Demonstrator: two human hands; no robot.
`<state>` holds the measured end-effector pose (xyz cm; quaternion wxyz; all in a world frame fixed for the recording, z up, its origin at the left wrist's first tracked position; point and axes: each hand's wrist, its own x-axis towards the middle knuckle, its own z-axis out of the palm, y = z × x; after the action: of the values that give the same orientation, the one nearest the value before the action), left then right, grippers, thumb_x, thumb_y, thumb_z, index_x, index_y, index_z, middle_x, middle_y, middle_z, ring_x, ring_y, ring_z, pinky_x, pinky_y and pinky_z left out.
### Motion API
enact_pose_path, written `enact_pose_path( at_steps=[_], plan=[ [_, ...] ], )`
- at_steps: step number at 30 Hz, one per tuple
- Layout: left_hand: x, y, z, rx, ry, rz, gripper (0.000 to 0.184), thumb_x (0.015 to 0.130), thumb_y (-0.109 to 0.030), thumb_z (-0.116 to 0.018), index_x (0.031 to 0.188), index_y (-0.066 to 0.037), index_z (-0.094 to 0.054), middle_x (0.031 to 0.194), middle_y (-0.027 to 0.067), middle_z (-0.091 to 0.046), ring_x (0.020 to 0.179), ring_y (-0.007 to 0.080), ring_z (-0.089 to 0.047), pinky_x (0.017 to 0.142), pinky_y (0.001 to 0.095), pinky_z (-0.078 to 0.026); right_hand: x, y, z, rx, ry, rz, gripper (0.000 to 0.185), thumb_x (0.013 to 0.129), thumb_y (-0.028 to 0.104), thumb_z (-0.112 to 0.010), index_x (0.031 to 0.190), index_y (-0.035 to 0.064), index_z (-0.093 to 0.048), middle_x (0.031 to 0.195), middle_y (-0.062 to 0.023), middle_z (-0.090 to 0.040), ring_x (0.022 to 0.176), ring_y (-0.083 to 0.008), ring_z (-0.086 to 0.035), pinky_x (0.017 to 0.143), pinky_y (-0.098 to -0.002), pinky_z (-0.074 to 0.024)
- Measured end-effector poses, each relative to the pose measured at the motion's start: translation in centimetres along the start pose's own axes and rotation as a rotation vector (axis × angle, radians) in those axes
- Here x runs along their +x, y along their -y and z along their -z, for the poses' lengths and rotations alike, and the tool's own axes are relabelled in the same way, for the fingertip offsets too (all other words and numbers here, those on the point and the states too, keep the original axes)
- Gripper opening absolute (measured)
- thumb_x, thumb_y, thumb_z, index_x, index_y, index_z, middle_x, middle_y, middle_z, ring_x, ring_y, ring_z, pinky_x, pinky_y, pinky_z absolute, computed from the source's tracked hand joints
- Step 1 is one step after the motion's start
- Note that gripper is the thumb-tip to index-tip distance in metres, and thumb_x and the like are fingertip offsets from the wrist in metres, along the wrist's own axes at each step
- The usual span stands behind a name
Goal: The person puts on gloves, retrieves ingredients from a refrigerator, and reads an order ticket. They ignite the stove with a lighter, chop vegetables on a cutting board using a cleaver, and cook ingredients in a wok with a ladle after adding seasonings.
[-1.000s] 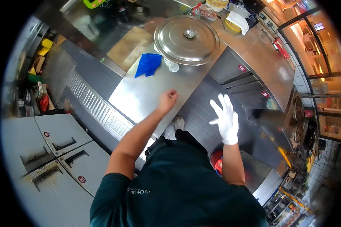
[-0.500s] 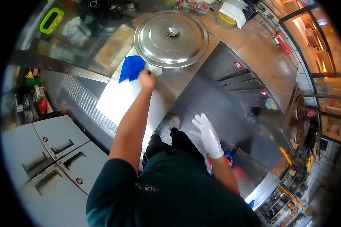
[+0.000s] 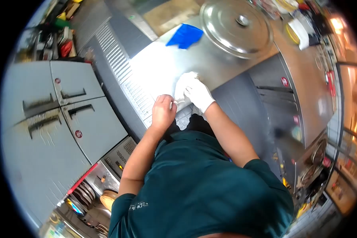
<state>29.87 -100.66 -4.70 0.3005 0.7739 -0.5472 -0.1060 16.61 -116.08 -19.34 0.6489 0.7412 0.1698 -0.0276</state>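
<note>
A limp white glove (image 3: 181,88) is held in front of my body, over the near part of the steel counter (image 3: 150,65). My left hand (image 3: 164,111) is bare and pinches the glove's near edge. Across from it, my right hand (image 3: 199,94), in a white glove of its own, has its fingers closed on the other side of the limp glove. Part of the held glove is hidden behind the right fingers. Farther off on the counter lie a blue cloth or bag (image 3: 185,36) and a large round metal lid (image 3: 236,27).
A light board (image 3: 170,16) lies beyond the blue piece. Grey fridge doors (image 3: 77,85) stand at left. Steel cabinets with a worktop (image 3: 305,83) run along the right, with a yellow bowl (image 3: 292,33) and a white cloth (image 3: 300,35) at the back.
My left hand has drawn back from beside the lid toward my body, now with the white glove. My right hand has come from the lower right, open before, and closed on it. The view has turned.
</note>
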Motion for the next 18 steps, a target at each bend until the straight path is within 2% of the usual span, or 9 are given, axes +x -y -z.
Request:
enact_pose_path(
  at_steps=[3,5,7,8,10,12,14,15,18],
  plan=[
    [-2.0,2.0,4.0,-0.391,-0.082,0.236,0.012,0.081,0.006,-0.065,0.09,-0.001,-0.061,0.105,0.013,-0.071,0.093,0.0273,-0.067,0.084,0.0388,-0.054,2.8,-1.8,0.0,1.332,-0.134,-0.608,0.03,0.107,0.029,-0.047,0.126,0.0119,-0.062,0.124,-0.0057,-0.064,0.124,-0.0231,-0.056,0.104,-0.0419,-0.0459],
    [-3.3,3.8,5.9,-0.756,-0.141,0.399,0.01,0.082,0.004,-0.062,0.089,-0.003,-0.061,0.112,0.0137,-0.072,0.099,0.025,-0.067,0.09,0.0387,-0.054,2.6,-9.1,2.1,2.486,-0.127,-1.003,0.031,0.104,0.027,-0.05,0.129,0.013,-0.062,0.125,-0.004,-0.063,0.125,-0.0213,-0.054,0.106,-0.0428,-0.0432],
    [-4.7,6.0,7.7,-1.16,-0.189,0.554,0.01,0.082,0.002,-0.06,0.09,-0.004,-0.061,0.116,0.0152,-0.071,0.104,0.0251,-0.067,0.094,0.0399,-0.053,4.4,-10.1,3.3,3.17,-0.254,-1.193,0.031,0.103,0.023,-0.053,0.129,0.0112,-0.062,0.121,-0.0033,-0.063,0.116,-0.0177,-0.055,0.1,-0.0392,-0.0447],
    [-5.2,7.1,8.8,-1.328,-0.207,0.601,0.011,0.082,0.002,-0.059,0.091,-0.004,-0.061,0.117,0.016,-0.071,0.106,0.026,-0.066,0.097,0.0402,-0.052,6.1,-8.2,3.3,3.258,-0.442,-1.201,0.029,0.103,0.02,-0.053,0.128,0.0088,-0.063,0.116,-0.0033,-0.064,0.107,-0.0151,-0.058,0.093,-0.0351,-0.0477],
    [-6.1,8.9,11.1,-1.669,-0.23,0.687,0.013,0.082,0.001,-0.056,0.093,-0.005,-0.06,0.118,0.0175,-0.07,0.109,0.0277,-0.066,0.101,0.041,-0.05,8.1,-9.6,4.7,3.351,-0.466,-1.331,0.026,0.102,0.015,-0.056,0.125,0.0047,-0.063,0.108,-0.0034,-0.064,0.093,-0.0109,-0.059,0.081,-0.0285,-0.0499],
    [-7.3,11.1,13.1,-1.786,-0.301,0.716,0.024,0.083,-0.005,-0.053,0.105,-0.003,-0.06,0.12,0.0202,-0.069,0.114,0.033,-0.066,0.104,0.0474,-0.051,8.8,-17.7,8.0,3.332,-0.09,-1.586,0.024,0.099,0.01,-0.058,0.122,0.0014,-0.064,0.102,-0.0033,-0.065,0.082,-0.0077,-0.058,0.07,-0.0236,-0.0486],
    [-8.4,13.1,15.3,-1.945,-0.343,0.743,0.031,0.083,-0.008,-0.052,0.112,-0.002,-0.06,0.12,0.0212,-0.069,0.117,0.0356,-0.065,0.105,0.0521,-0.051,10.7,-20.3,9.9,3.253,0.044,-1.57,0.02,0.097,0.009,-0.064,0.115,0.0026,-0.065,0.095,-0.0035,-0.065,0.071,-0.0074,-0.056,0.062,-0.0226,-0.045],
    [-9.2,14.9,16.1,-1.973,-0.314,0.752,0.041,0.082,-0.011,-0.052,0.121,-0.001,-0.059,0.123,0.0214,-0.068,0.12,0.0376,-0.064,0.105,0.0581,-0.051,11.9,-21.2,11.0,3.216,0.114,-1.554,0.018,0.095,0.009,-0.066,0.112,0.0032,-0.066,0.091,-0.0035,-0.064,0.066,-0.0073,-0.055,0.058,-0.0221,-0.0432],
    [-12.0,19.0,18.1,-2.018,-0.219,0.689,0.042,0.081,-0.013,-0.054,0.121,-0.002,-0.061,0.127,0.0204,-0.067,0.122,0.038,-0.064,0.105,0.0594,-0.051,15.1,-22.7,13.8,3.151,-0.023,-1.513,0.013,0.096,0.011,-0.066,0.107,0.0041,-0.067,0.081,-0.0006,-0.064,0.061,-0.0064,-0.053,0.054,-0.0225,-0.042]
  ],
)
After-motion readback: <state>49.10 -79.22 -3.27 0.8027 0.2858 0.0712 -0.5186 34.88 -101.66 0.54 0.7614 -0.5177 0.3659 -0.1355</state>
